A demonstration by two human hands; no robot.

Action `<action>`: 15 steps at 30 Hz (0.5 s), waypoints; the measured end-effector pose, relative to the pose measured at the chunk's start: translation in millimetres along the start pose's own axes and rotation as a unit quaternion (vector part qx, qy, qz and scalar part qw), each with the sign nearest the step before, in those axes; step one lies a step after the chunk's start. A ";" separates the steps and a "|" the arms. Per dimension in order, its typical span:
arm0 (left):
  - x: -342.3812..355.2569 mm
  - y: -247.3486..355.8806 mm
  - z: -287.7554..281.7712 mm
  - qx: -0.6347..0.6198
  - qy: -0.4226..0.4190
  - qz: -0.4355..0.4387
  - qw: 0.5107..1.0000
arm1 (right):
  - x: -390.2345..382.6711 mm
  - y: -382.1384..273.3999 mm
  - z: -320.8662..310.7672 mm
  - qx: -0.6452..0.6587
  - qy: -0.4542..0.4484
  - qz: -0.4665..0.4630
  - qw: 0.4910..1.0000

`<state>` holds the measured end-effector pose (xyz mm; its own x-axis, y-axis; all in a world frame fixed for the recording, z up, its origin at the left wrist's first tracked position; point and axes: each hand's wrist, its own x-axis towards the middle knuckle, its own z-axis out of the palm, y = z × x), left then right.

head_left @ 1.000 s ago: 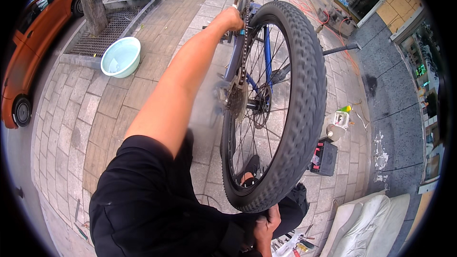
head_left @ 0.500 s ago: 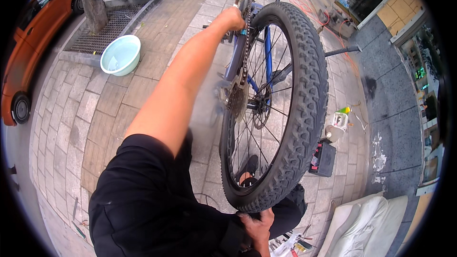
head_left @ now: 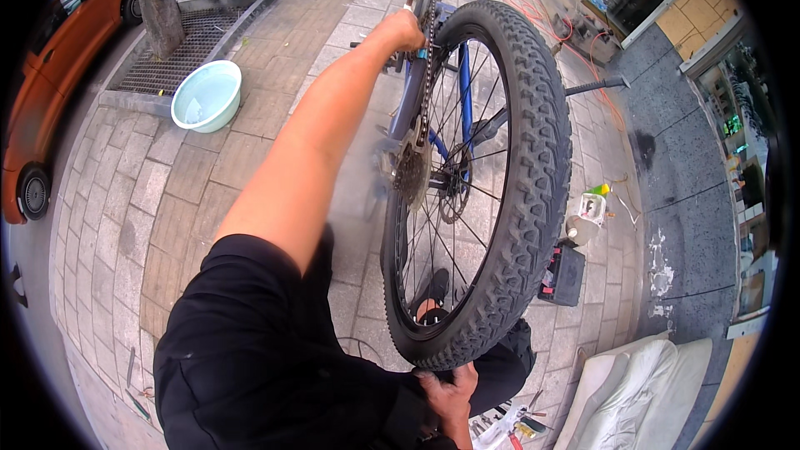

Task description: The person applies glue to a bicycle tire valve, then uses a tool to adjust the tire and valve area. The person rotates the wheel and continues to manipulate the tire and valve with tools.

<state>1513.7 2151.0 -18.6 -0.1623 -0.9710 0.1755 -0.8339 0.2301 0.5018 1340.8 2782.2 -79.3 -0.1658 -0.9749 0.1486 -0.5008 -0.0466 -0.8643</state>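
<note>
Two bare hands on one bicycle; landmark = rear wheel (head_left: 533, 158). Left to right: orange car (head_left: 62, 92), well apart from the wheel on its far left. Tree trunk (head_left: 156, 4) left of the wheel, past its upper end. Pale basin (head_left: 223, 118) on the paving, also left. Left hand (head_left: 406, 31) just left of the wheel's far upper end, beside the chain (head_left: 427, 92); grip curled in, but can't tell what it pinches, hidden. Cassette (head_left: 410, 177) at the wheel's left side, near its hub. Right hand (head_left: 452, 396) at the wheel's near lower end, looks in contact with the tyre; grip partly bent, fingertips hidden, can't tell how firm.

Key relation: wheel stands upright, long axis running away from the person; right hand nearer. From the right grip, wheel lies directly ahead, above; from the left grip, to the right and back toward the person.

Right of the wheel: black toolbox (head_left: 569, 277), white jug (head_left: 590, 210), then white cushion (head_left: 629, 392) nearer the person.
</note>
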 end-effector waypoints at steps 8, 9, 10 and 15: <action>-5.3 1.8 -3.0 -0.014 0.004 -0.015 1.000 | -1.8 1.1 0.2 -0.014 -0.010 -0.012 1.000; -6.3 3.4 -3.9 -0.011 0.004 -0.017 1.000 | -2.2 1.4 0.0 -0.011 -0.012 -0.008 1.000; -7.6 5.0 -4.8 -0.009 0.003 -0.018 1.000 | -2.0 1.1 0.4 -0.008 -0.008 -0.008 1.000; -10.5 6.5 -7.7 -0.009 -0.006 -0.019 1.000 | -4.4 5.5 3.2 0.003 -0.001 -0.002 1.000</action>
<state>1514.0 2163.2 -10.6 -0.1365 -0.9797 0.1465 -0.8298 0.1939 0.5233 1341.4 2785.6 -86.2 -0.1621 -0.9753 0.1501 -0.4957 -0.0510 -0.8670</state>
